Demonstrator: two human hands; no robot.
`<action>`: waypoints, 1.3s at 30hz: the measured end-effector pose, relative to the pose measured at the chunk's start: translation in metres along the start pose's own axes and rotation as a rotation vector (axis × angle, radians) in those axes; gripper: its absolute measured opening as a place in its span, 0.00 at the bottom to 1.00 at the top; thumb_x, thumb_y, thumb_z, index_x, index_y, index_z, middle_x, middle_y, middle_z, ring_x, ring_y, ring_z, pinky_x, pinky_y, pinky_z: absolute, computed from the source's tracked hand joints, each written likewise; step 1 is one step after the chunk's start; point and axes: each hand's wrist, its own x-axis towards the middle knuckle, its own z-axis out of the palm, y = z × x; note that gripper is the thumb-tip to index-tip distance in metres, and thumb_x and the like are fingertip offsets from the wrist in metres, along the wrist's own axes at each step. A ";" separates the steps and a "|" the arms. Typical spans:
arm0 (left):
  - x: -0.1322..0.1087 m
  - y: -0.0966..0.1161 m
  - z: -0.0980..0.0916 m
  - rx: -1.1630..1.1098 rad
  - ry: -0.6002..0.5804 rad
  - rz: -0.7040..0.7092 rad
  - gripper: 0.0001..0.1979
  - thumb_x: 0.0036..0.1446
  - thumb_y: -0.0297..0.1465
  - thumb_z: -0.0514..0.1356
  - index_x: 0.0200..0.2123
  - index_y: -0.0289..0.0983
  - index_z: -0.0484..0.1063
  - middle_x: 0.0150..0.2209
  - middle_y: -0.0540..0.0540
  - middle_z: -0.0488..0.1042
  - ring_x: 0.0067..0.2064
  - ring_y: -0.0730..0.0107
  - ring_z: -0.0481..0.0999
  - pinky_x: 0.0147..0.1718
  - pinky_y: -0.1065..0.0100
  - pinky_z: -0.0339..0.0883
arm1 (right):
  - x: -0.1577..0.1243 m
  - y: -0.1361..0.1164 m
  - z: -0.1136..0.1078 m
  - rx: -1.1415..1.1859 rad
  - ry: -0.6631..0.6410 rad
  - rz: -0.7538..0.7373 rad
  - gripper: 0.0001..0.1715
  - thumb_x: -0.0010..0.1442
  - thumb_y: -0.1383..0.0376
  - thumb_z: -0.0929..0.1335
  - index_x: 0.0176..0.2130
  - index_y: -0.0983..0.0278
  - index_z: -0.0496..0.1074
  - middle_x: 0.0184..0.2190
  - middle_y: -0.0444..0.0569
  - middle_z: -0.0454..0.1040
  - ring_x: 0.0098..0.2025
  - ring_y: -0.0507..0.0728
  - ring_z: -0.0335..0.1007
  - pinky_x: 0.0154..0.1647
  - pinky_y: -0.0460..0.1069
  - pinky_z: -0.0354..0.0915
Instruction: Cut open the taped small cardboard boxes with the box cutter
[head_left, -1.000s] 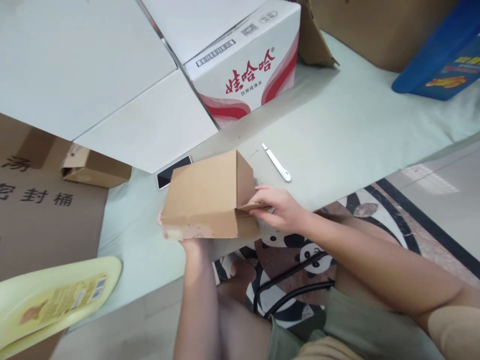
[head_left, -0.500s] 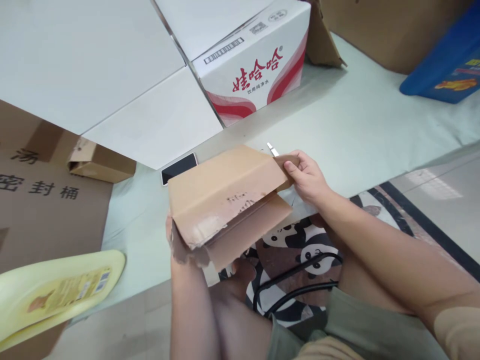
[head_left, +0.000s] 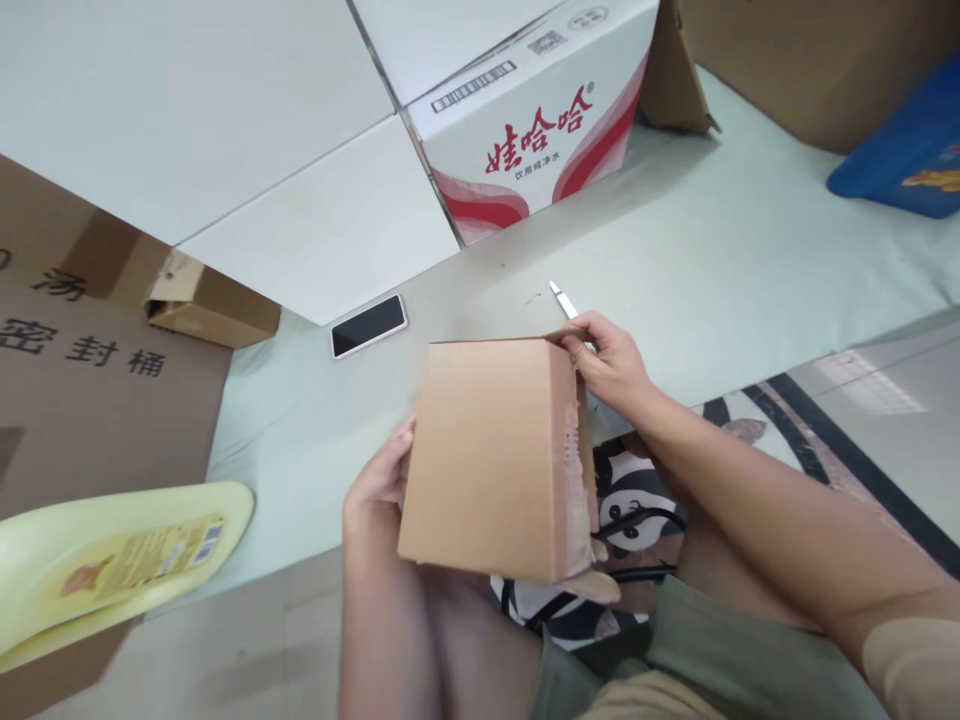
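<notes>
A brown cardboard box point(head_left: 484, 455) is held over the table's front edge and my lap, its torn edge facing right. My left hand point(head_left: 382, 468) grips its left side, fingers partly hidden behind the cardboard. At the upper right corner, my right hand point(head_left: 607, 358) pinches a flap between thumb and fingers. Just beyond that hand lies a slim white utility knife or similar tool point(head_left: 562, 298), partly covered by the fingers. A phone point(head_left: 369, 327) with a dark screen rests on the table to the left of the box.
White cartons point(head_left: 322, 220) and a red-and-white water carton point(head_left: 540, 150) stand at the back. A yellow bottle point(head_left: 127, 570) is at lower left, near a large brown carton point(head_left: 112, 400) and a small cardboard box point(head_left: 217, 305). At right is a blue container point(head_left: 900, 165) on the pale green cloth point(head_left: 787, 240).
The box has been turned in my hands, so its torn edge now faces right instead of toward me. The phone and the white tool show more fully.
</notes>
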 end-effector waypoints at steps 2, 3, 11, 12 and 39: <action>-0.002 0.000 0.003 -0.007 -0.040 -0.055 0.35 0.41 0.45 0.74 0.53 0.40 0.76 0.46 0.41 0.81 0.45 0.51 0.82 0.39 0.61 0.76 | 0.001 0.002 0.002 -0.046 0.061 0.038 0.05 0.60 0.62 0.66 0.34 0.60 0.71 0.29 0.44 0.76 0.34 0.57 0.74 0.39 0.54 0.70; -0.002 0.000 0.005 -0.005 -0.044 -0.069 0.38 0.40 0.44 0.75 0.55 0.40 0.75 0.47 0.40 0.81 0.47 0.49 0.81 0.41 0.60 0.76 | 0.002 0.003 0.003 -0.062 0.077 0.051 0.05 0.60 0.62 0.66 0.34 0.59 0.71 0.28 0.43 0.75 0.32 0.56 0.72 0.38 0.54 0.70; 0.014 0.004 0.012 -0.042 0.328 0.234 0.41 0.37 0.41 0.74 0.56 0.42 0.69 0.52 0.41 0.77 0.45 0.53 0.80 0.37 0.60 0.75 | 0.001 0.006 0.005 0.098 0.135 0.026 0.13 0.64 0.57 0.66 0.47 0.56 0.68 0.49 0.51 0.75 0.55 0.60 0.72 0.57 0.60 0.68; 0.018 0.003 0.011 -0.041 0.362 0.292 0.41 0.37 0.41 0.74 0.56 0.43 0.68 0.52 0.42 0.77 0.45 0.54 0.80 0.38 0.61 0.75 | -0.002 0.005 0.006 0.129 0.050 0.026 0.14 0.64 0.55 0.66 0.48 0.56 0.67 0.49 0.51 0.76 0.55 0.61 0.72 0.60 0.61 0.67; 0.025 -0.024 0.024 0.611 0.293 0.870 0.38 0.49 0.47 0.70 0.61 0.42 0.67 0.69 0.35 0.59 0.67 0.46 0.64 0.54 0.58 0.71 | -0.002 -0.007 0.016 0.522 -0.257 0.630 0.19 0.52 0.52 0.72 0.43 0.56 0.74 0.43 0.47 0.82 0.43 0.64 0.80 0.42 0.58 0.76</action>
